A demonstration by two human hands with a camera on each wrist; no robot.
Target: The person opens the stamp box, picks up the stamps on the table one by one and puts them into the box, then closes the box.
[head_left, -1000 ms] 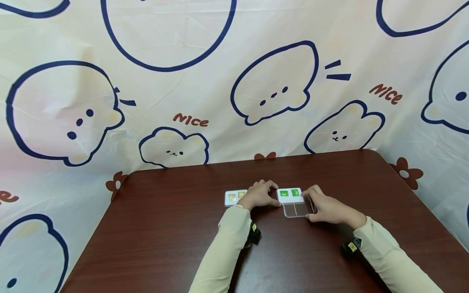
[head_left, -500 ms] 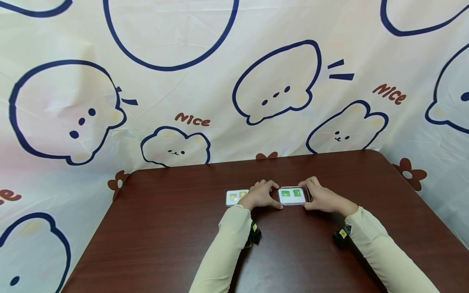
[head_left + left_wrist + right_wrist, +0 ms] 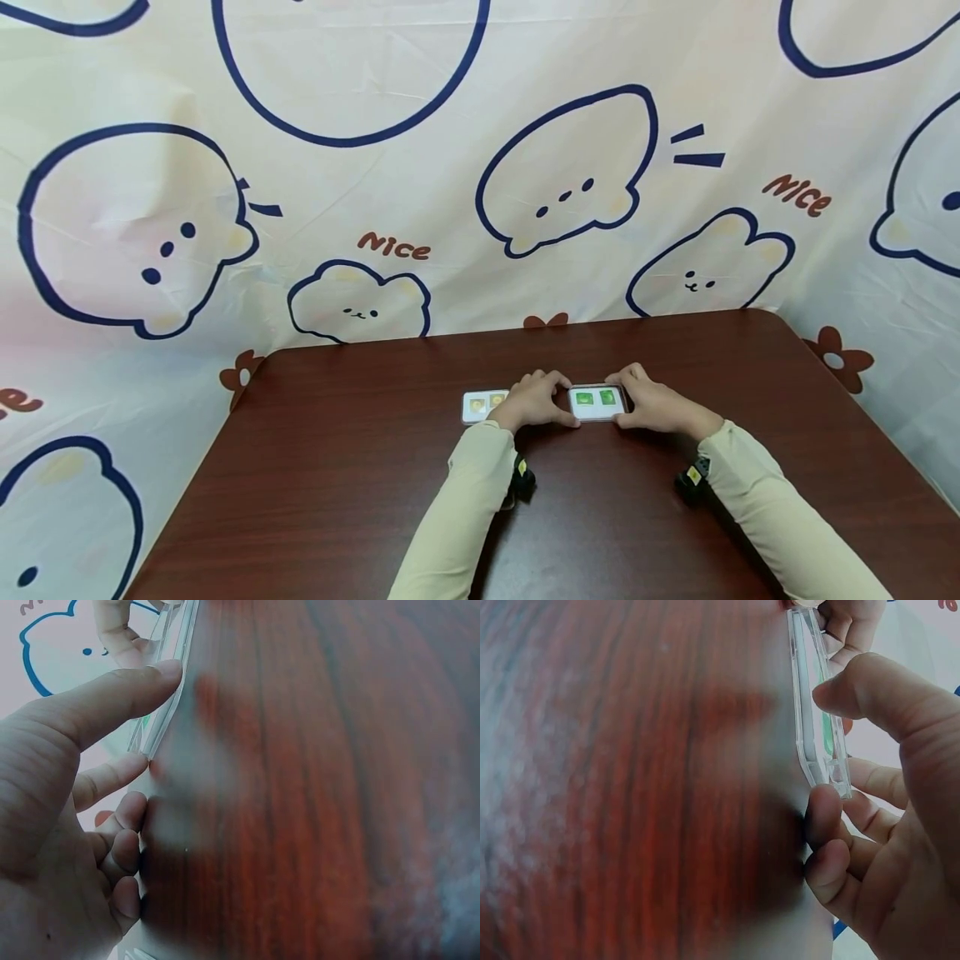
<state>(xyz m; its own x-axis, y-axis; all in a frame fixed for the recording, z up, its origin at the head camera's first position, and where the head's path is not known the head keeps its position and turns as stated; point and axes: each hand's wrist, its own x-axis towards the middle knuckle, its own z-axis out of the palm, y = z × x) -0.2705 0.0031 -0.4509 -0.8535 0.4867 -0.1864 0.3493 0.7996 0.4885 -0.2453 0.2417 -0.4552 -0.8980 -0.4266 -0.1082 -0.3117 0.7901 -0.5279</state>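
Observation:
A small flat case (image 3: 596, 412) with a white inside and two green pieces lies on the table between the hands in the head view. A clear lid (image 3: 835, 766) covers it, seen edge-on in the right wrist view. My left hand (image 3: 532, 400) holds the case's left end between thumb (image 3: 131, 694) and forefinger, other fingers curled against the table. At the right end, my right hand (image 3: 652, 404) grips the clear lid between thumb (image 3: 870, 690) and fingers. Whether the lid sits fully down cannot be told.
A second white case (image 3: 476, 406) with yellow round pieces lies left of the left hand, which partly hides it. The brown table (image 3: 360, 483) ends at a patterned cloth wall (image 3: 420, 192) behind and at the sides.
My right hand has moved left and away from me, bringing the clear lid from in front of the green-piece case to over it. The left hand has stayed at the case's left end.

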